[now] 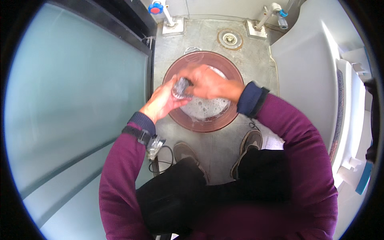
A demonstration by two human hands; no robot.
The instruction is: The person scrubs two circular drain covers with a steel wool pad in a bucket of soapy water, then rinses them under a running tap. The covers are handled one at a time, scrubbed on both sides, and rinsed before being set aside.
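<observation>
Small dark-grey piece (182, 86) sat between the 2 hands over the brown basin (204, 127) of suds (212, 107). Left hand (163, 100) pinched it; right hand (208, 82) blurred, couldn't tell its grip. Looked light, likely slippery; sides seemed best hold.

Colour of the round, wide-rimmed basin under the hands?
Reddish-brown. The round basin shows best in the head view, the only one here.
</observation>
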